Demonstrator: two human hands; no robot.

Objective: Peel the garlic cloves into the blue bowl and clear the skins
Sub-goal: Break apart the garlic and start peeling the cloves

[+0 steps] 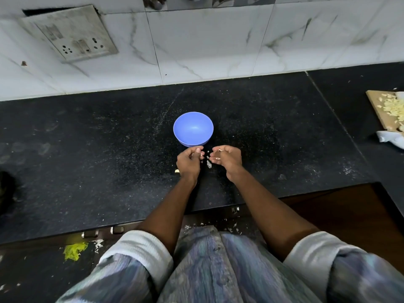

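My right hand is curled, fingers and thumb closed around something small and pale that I take to be a garlic clove, though it is too small to be sure how much skin is on it or which way its long axis runs. My left hand is curled too, thumb pressed to the fingertips as if pinching a scrap; I cannot tell what, if anything, sits in that pinch. The two hands hang close together just above the black counter, a narrow gap between them, and loose skin flakes lie on the counter in that gap. Another pale piece lies just left of my left wrist. The blue bowl stands directly on the far side of both hands, its near wall just beyond my knuckles, and its inside looks bare from here. That is the relation that matters: the bowl lies straight ahead, a little nearer my left hand, while the clove is in my right, so I judge the drop calls for a short reach forward and slightly left. Far right, a wooden board holds chopped pieces, with a white cloth beside it.
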